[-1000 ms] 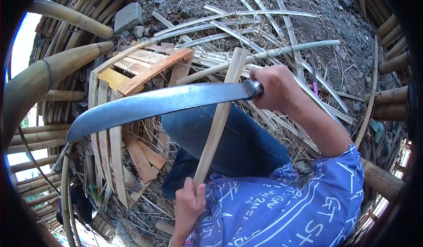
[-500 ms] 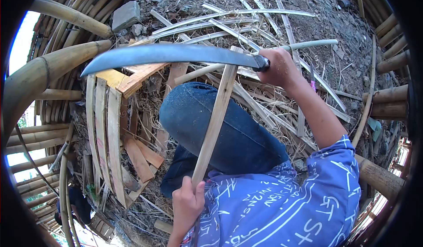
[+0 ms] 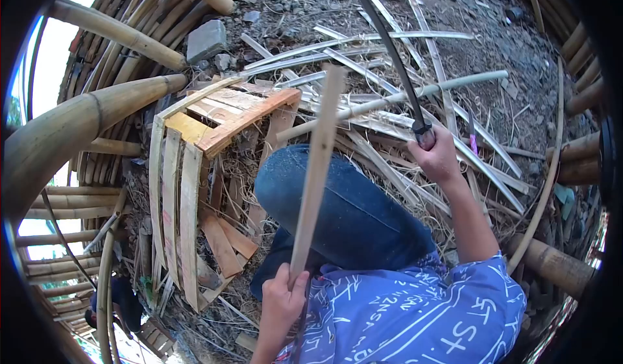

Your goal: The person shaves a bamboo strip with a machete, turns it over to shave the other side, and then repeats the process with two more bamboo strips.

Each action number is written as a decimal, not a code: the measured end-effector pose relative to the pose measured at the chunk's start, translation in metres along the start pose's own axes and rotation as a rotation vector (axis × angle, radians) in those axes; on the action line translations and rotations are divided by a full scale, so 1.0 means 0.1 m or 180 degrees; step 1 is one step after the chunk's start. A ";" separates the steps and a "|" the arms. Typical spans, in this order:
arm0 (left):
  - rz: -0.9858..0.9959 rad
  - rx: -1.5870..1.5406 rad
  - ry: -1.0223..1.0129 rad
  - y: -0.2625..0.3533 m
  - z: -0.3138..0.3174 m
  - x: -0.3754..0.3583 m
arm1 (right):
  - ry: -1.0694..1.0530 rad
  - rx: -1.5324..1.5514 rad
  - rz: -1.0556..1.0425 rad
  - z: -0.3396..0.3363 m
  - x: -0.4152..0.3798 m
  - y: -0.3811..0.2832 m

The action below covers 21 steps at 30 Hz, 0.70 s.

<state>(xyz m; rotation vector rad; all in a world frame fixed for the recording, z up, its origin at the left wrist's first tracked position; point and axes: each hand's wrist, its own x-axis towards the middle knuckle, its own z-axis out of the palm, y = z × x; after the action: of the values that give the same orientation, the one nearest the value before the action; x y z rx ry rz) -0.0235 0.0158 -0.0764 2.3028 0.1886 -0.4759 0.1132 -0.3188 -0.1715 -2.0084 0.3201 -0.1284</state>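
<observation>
My left hand (image 3: 282,304) is closed around the lower end of a wooden strip (image 3: 314,175), which stands up in front of my bent knee (image 3: 344,198). The strip's top end is slightly blurred. In my right hand (image 3: 439,159) is the handle of a machete (image 3: 397,59). Its long blade points up and away, seen nearly edge-on, and its tip runs out of view at the top. Blade and strip are apart.
A slatted wooden crate (image 3: 189,218) stands left of my knee. Several pale split strips (image 3: 363,72) and shavings litter the ground ahead, with a bamboo pole (image 3: 389,105) across them. Thick bamboo (image 3: 97,111) and a concrete block (image 3: 207,40) are at the left. Another person (image 3: 123,302) is at lower left.
The machete has swung from lying level across the strip's top to pointing up and away. My right hand has moved down and right. The strip now stands more upright.
</observation>
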 end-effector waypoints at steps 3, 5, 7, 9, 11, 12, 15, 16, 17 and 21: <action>-0.0108 -0.0391 -0.0006 0.08 -0.02 0.05 | -0.0344 0.0074 -0.0233 -0.08 -0.11 -0.36; 0.0051 -0.0023 0.0337 0.30 -0.04 0.13 | -0.0525 0.0040 -0.0465 -0.12 -0.13 -0.59; 0.0097 -0.0002 0.0342 0.36 -0.04 0.17 | -0.0758 0.0018 -0.0721 -0.09 -0.14 -0.75; 0.0150 0.0300 0.0097 0.42 -0.07 0.18 | -0.0949 -0.0219 -0.1230 -0.04 -0.15 -0.84; 0.0095 0.0307 0.0079 0.41 -0.04 0.19 | -0.1102 -0.0494 -0.1239 0.03 -0.16 -0.86; 0.0069 0.0312 0.0052 0.41 -0.02 0.19 | -0.1079 -0.0591 -0.1470 0.08 -0.16 -0.86; -0.0123 0.0285 -0.0030 0.51 0.01 0.19 | -0.1109 -0.0759 -0.1677 0.14 -0.18 -0.89; -0.0122 0.0284 -0.0033 0.55 0.02 0.19 | -0.1200 -0.0912 -0.1669 0.15 -0.18 -0.90; -0.0020 0.0545 0.0090 0.58 0.03 0.18 | -0.1296 -0.1063 -0.1665 0.16 -0.19 -0.91; 0.0160 0.0955 0.0152 0.57 0.05 0.21 | -0.1485 -0.1048 -0.1651 0.15 -0.20 -1.02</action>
<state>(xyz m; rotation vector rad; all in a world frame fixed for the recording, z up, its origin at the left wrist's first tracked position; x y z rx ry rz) 0.0097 -0.0278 -0.0506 2.6069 0.0864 -0.4487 0.1146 -0.2576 -0.0865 -2.3314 -0.5112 0.0772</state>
